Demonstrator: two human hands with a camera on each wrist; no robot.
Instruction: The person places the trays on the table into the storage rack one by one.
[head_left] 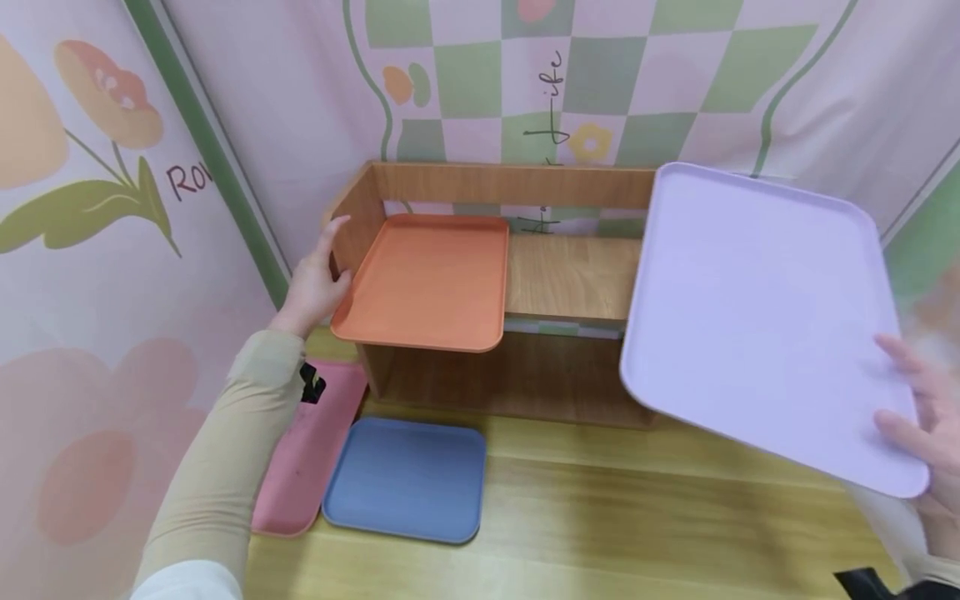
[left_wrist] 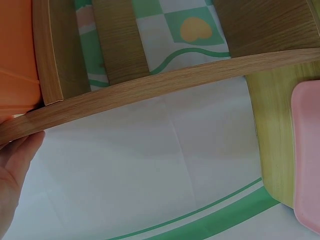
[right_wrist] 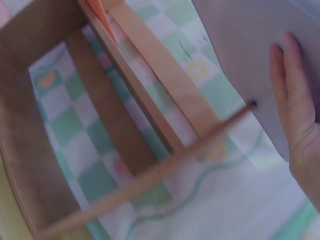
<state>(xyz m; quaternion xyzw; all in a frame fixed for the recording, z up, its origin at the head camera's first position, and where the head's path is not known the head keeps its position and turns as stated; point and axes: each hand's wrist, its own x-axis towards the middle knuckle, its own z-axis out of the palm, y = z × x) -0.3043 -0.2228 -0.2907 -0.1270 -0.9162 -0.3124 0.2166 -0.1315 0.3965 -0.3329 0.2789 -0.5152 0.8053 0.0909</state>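
A two-tier wooden shelf [head_left: 577, 271] stands against the patterned cloth. My left hand [head_left: 311, 287] grips its left side panel [left_wrist: 150, 87], thumb on one face and fingers on the other. Beside that hand, an orange tray [head_left: 431, 283] lies on the upper tier, its front edge jutting past the board. My right hand [head_left: 926, 433] holds a lavender tray [head_left: 757, 325] by its right edge, tilted in front of the shelf's right end. Seen from the right wrist, straight fingers [right_wrist: 295, 80] lie along the tray's underside.
On the wood-grain tabletop [head_left: 600, 508] lie a blue tray [head_left: 408, 481] and, partly behind the left forearm, a pink tray [head_left: 315, 450]. Printed cloth walls [head_left: 82, 292] close in the left side and the back. The shelf's lower tier [head_left: 517, 375] sits below the orange tray.
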